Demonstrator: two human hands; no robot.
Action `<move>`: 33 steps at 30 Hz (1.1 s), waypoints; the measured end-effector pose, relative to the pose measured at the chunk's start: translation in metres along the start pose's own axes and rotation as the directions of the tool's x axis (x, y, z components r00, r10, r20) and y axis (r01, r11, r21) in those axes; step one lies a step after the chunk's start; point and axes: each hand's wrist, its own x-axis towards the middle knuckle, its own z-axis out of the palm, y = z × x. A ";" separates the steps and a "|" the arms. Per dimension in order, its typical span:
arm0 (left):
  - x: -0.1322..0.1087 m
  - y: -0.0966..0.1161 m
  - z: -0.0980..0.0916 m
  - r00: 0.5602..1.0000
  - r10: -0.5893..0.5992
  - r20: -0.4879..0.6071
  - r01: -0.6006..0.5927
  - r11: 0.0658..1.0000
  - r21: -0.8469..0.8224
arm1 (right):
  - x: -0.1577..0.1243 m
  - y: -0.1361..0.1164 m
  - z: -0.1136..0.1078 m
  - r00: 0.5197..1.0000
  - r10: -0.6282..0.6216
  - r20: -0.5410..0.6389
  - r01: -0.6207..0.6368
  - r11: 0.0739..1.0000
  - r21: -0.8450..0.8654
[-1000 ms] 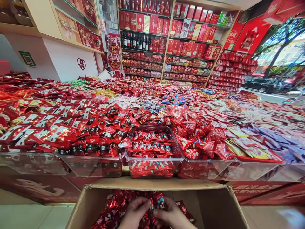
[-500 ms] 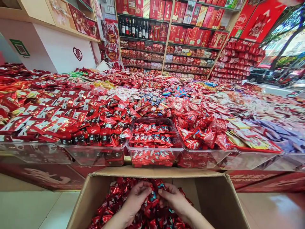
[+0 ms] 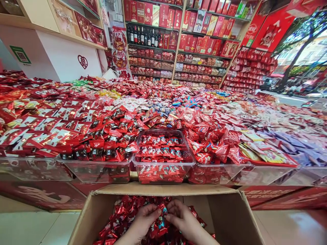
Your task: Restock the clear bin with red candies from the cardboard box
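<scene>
Both my hands are down inside an open cardboard box [image 3: 227, 217] at the bottom middle, on a heap of red foil-wrapped candies [image 3: 122, 217]. My left hand [image 3: 143, 219] and my right hand [image 3: 182, 217] face each other, fingers curled and pinching a small bunch of the red and blue wrapped candies [image 3: 161, 221] between them. Just beyond the box stands a clear plastic bin [image 3: 163, 170] partly filled with neat rows of the same red candies.
A wide display of clear bins heaped with red, gold and purple sweets [image 3: 76, 132] spreads across the whole counter. Shelves of red gift boxes and wine bottles [image 3: 176, 37] line the back wall. White floor tiles [image 3: 33, 228] show at lower left, a street window at right.
The view shifted slightly. My hands stayed in the box, drawing closer together and gathering candies between the fingertips.
</scene>
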 end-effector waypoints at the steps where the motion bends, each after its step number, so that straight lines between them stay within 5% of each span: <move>1: 0.001 -0.001 0.000 1.000 -0.011 -0.005 0.011 1.000 -0.007 | 0.001 0.001 0.000 1.000 -0.002 -0.012 0.002 1.000 -0.005; 15: -0.012 0.020 0.007 0.994 -0.104 -0.013 0.100 0.974 -0.202 | -0.007 -0.019 -0.004 1.000 0.004 -0.002 -0.004 0.940 -0.341; 20: -0.012 0.020 0.007 0.997 -0.080 -0.022 0.072 0.964 -0.256 | -0.028 -0.067 -0.014 0.995 -0.094 0.037 0.096 0.767 -0.635; 25: -0.006 0.009 0.002 1.000 0.024 -0.007 -0.025 0.985 -0.170 | -0.048 -0.143 -0.016 0.972 -0.211 0.099 0.225 0.743 -0.630; 30: -0.006 0.007 0.001 0.998 0.052 -0.033 -0.053 0.998 -0.020 | 0.006 -0.202 -0.009 0.902 -0.420 -0.098 0.334 0.825 -0.455; 33: -0.008 0.005 0.001 0.997 0.075 -0.018 -0.074 0.997 0.027 | 0.062 -0.215 -0.010 0.938 -0.199 -0.282 0.093 0.932 -0.350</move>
